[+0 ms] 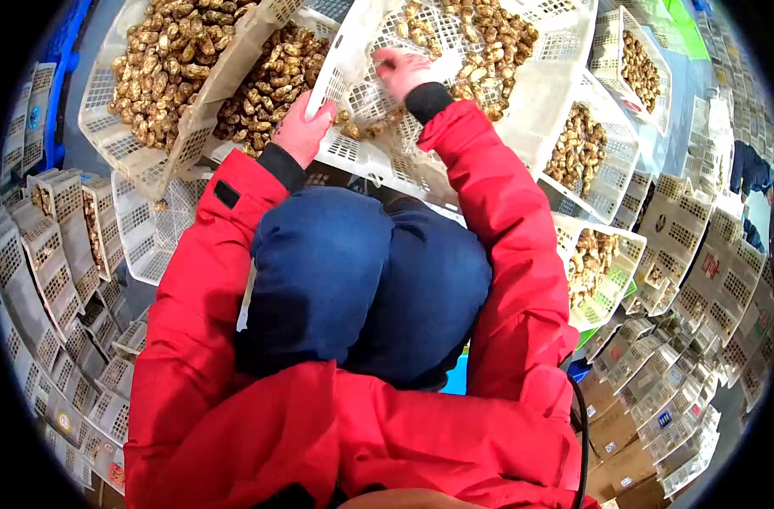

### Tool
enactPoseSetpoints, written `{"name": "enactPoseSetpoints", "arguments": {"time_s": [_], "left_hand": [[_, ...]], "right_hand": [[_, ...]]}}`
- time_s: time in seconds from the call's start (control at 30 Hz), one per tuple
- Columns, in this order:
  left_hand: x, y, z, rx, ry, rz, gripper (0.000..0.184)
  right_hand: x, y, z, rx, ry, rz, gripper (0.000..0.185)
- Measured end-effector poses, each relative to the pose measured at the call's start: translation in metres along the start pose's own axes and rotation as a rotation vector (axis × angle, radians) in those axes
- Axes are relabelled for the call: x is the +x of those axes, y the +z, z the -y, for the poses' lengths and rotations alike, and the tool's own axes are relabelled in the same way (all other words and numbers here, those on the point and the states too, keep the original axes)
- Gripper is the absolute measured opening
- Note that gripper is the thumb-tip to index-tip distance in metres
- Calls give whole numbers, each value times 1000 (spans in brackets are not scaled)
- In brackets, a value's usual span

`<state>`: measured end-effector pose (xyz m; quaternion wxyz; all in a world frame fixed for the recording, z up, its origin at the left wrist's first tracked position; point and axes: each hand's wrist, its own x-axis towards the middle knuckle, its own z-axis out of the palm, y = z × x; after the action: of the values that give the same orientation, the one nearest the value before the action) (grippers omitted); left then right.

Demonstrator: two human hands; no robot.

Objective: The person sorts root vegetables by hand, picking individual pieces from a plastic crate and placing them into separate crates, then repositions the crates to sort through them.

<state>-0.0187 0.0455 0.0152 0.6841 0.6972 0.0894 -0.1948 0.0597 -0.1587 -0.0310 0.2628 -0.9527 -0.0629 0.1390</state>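
Observation:
A white perforated plastic crate (559, 53) stands tilted in front of my knees, with lumpy brown-and-tan pieces (499, 58) gathered toward its far side. The pieces look like mushrooms or tubers; I cannot tell which. My left hand (304, 132), in a pink glove, grips the crate's left rim, thumb over the edge. Over the inside of the same crate is my right hand (402, 73), also pink-gloved. Its fingers are slightly bent and apart, with nothing visible in them. A few loose pieces (353, 130) lie near the crate's left wall.
At the upper left, a crate (98, 110) heaped with the same pieces overlaps another filled one. More filled crates (612, 161) line the right side. Stacked crates (43, 246) rise at the left, cardboard boxes (616, 433) at the lower right. Another person's dark sleeve (748, 170) shows far right.

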Motion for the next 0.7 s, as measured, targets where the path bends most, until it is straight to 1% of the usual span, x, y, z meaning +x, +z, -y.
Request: {"name": "enactPoseSetpoints", "arguments": {"time_s": [0.03, 0.07, 0.13, 0.17, 0.2, 0.23, 0.27, 0.3, 0.33, 0.4, 0.43, 0.47, 0.53, 0.57, 0.6, 0.67, 0.7], "left_hand": [[-1, 0, -4, 46, 7, 8, 18], [1, 0, -2, 41, 17, 10, 18], [4, -2, 6, 32, 27, 16, 18], [5, -3, 8, 17, 66, 34, 17], [4, -1, 8, -1, 45, 16, 15], [5, 0, 8, 13, 62, 9, 14], [4, -1, 7, 30, 75, -1, 14], [4, -3, 4, 36, 41, 44, 15], [2, -3, 2, 23, 37, 39, 16], [1, -2, 0, -6, 29, 31, 16], [2, -1, 1, -6, 56, 11, 16], [1, 0, 2, -30, 45, 0, 16], [1, 2, 3, -79, 23, -11, 16], [3, -1, 6, -37, 52, 5, 16], [5, -3, 10, 5, 82, 20, 16], [2, -4, 2, -9, 24, 32, 16], [5, -3, 11, -17, 38, 2, 16]], "right_hand": [[-7, -12, -1, 666, 33, -22, 30], [-16, -30, -6, 1117, 111, 88, 33], [-35, -48, -13, 1638, -18, 169, 39], [-45, -54, -13, 1710, -36, 201, 42], [-52, -63, -9, 1779, -58, 229, 46], [-55, -71, 2, 1697, -37, 202, 49], [-57, -68, 4, 1656, -39, 206, 47], [-58, -67, 5, 1582, -44, 216, 45], [-58, -66, 6, 1508, -53, 226, 44], [-60, -64, 6, 1500, -19, 322, 42], [-66, -66, 12, 1382, 32, 284, 42], [-68, -61, 6, 1372, 9, 286, 40], [-77, -58, 12, 1091, 93, 266, 41], [-81, -59, 14, 507, 40, 286, 40], [-82, -56, 21, -25, -68, 319, 41], [-83, -29, 23, -137, -330, 355, 37], [-80, -23, 26, -298, -432, 337, 34]]}}
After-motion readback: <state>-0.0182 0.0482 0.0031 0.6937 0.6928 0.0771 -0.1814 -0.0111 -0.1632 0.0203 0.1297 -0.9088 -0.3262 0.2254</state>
